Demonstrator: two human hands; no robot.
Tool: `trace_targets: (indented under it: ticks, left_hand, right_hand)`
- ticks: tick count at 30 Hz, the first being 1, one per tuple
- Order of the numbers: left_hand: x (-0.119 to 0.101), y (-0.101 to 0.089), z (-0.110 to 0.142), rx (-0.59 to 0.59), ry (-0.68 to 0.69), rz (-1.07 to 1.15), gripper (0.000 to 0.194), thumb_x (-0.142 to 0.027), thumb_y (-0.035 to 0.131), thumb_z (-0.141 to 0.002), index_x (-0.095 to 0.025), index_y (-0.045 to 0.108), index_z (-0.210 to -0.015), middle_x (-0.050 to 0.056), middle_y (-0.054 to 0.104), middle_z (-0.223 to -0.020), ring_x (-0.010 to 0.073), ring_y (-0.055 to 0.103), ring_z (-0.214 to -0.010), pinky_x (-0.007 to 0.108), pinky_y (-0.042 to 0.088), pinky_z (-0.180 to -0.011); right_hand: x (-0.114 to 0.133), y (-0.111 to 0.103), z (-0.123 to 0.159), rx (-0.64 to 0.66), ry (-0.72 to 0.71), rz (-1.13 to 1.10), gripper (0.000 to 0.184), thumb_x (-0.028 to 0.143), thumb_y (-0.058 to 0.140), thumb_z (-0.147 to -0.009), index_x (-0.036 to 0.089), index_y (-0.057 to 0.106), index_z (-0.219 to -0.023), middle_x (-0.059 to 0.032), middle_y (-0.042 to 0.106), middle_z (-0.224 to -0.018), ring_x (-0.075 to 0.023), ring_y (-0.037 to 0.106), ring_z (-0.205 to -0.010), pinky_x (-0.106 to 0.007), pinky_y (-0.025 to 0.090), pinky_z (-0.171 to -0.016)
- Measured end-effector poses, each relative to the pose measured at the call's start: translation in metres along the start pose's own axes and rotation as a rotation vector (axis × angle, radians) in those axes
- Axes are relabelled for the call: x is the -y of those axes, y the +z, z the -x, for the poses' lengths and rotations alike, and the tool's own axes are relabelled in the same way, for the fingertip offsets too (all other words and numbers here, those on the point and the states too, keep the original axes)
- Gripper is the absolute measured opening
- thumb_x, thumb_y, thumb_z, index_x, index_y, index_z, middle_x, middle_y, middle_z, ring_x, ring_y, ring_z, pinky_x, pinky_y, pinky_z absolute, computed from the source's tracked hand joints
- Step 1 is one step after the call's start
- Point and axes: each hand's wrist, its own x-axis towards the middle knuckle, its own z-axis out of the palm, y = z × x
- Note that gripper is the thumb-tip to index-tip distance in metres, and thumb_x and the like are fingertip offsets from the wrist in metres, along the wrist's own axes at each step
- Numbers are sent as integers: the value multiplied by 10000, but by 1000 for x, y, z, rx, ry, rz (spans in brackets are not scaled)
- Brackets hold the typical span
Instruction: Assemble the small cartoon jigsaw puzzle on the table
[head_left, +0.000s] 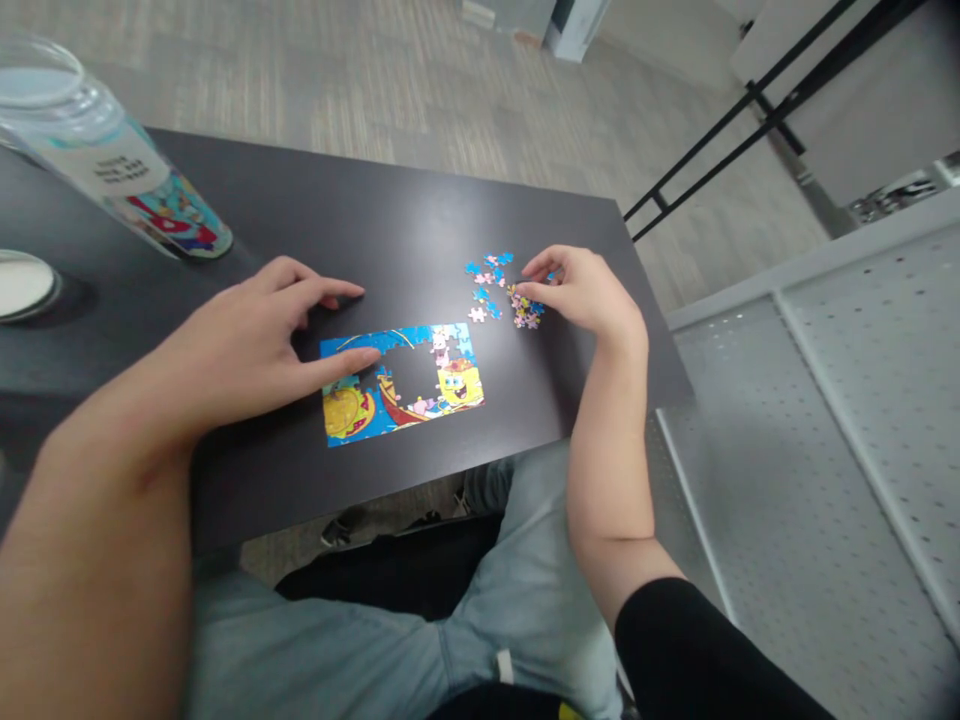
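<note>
Hands set apart. Left hand (pixel 255 340) spread, with nothing seen gripped; its thumb is laid over the upper left part of the partly joined jigsaw (pixel 459 385). Right hand (pixel 589 290) lowered at the small pile of pieces (pixel 526 312), fingertips curled together; whether a piece is pinched cannot be told.

Jigsaw is placed flat between the hands, nearer the left. Border looks joined; an opening (pixel 414 373) is left inside, with dark surface seen through it. Frame judged weak there: if sideways pressure is applied by the thumb, the narrow strips may be buckled or pulled apart.

Pile is heaped, some pieces overlapping. If one is picked carelessly, neighbours may be dragged along or flipped. Scattered pieces (pixel 481 295) are spread just beside it, toward the jigsaw; these could be swept by a low-passing right hand or wrist. Similar blues and pinks might be confused, and a wrong tab forced.

Farther out, smooth tabletop (pixel 420 220): little grip is expected, so the whole frame may be slid by a nudge. Tall clear jar (pixel 135 180) is stood beyond the left hand; it could be knocked by a wide forearm swing.
</note>
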Motion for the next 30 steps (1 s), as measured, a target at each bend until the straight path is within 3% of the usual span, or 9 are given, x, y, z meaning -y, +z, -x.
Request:
trace_targets:
  ticks: [5,12,17,22,25,30]
  left_hand:
    - [1,0,0,12,12,-16,946,-919,735,-944,-327,810,-1679,157,699,-1548,429,772,-1108,586,639,-1027]
    - [3,8,2,-52,45,-19,1058,-862,736,-967,-98,839,-1692,182,709,-1483,340,773,-1073,559,666,-1104]
    - [2,8,2,-54,56,-21,1025,-849,723,-993,-94,845,-1676,181,712,-1472,327,762,-1056,559,664,-1114]
    - [2,8,1,-52,50,-19,1054,-858,717,-978,-78,846,-1674,187,710,-1452,334,762,-1051,563,665,-1088]
    - [1,7,1,-52,43,-6,1057,-849,735,-954,-75,850,-1665,190,709,-1466,336,762,-1056,568,669,-1096]
    - [2,6,2,-53,53,-14,1052,-849,726,-971,-77,846,-1675,184,709,-1446,338,762,-1064,562,668,-1097]
  right_hand:
    - [6,6,-3,56,-25,15,112,208,990,-979,230,910,-1054,-98,969,-1173,-285,832,-1020,-450,626,-1004]
    - [8,14,-6,102,-48,-51,122,133,892,-966,238,885,-1026,-81,941,-1101,-288,817,-978,-480,679,-1037]
    - [3,11,-7,61,-68,-31,154,140,903,-993,218,895,-1125,-99,949,-1218,-289,832,-1053,-487,674,-1080]
    - [-4,6,-5,16,-28,26,90,207,918,-1030,219,909,-1119,-100,945,-1169,-295,827,-1034,-502,671,-1057]
    - [-3,8,-6,40,-33,-12,148,242,993,-967,233,893,-1076,-90,944,-1144,-288,808,-990,-499,684,-1021]
    - [5,13,-7,102,-42,-52,123,174,937,-974,241,877,-1057,-81,940,-1125,-273,801,-967,-494,696,-1037]
